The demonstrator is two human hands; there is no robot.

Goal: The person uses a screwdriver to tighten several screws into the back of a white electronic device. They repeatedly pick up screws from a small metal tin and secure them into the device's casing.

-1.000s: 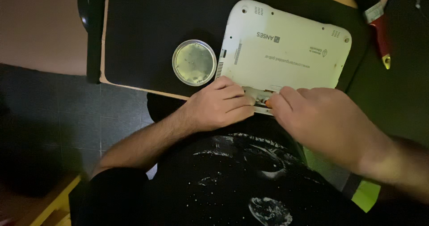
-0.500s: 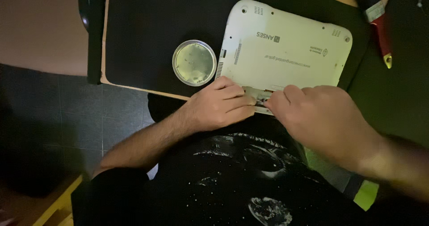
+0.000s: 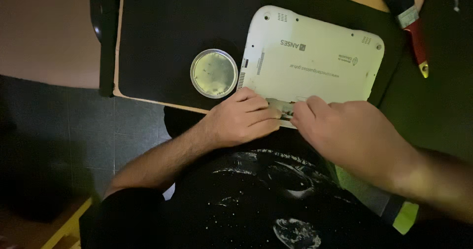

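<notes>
Both hands, the left hand (image 3: 244, 118) and right hand (image 3: 345, 133), were pressed with curled fingers on the near edge of the upturned white laptop (image 3: 315, 57), apparently mid-opening, beside a round dish (image 3: 214, 73); careful prying seemed called for.

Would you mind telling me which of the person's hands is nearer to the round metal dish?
Left. The left hand lies just below and right of the round metal dish, apart from it; the right hand is farther right, at the white device's near edge.
</notes>
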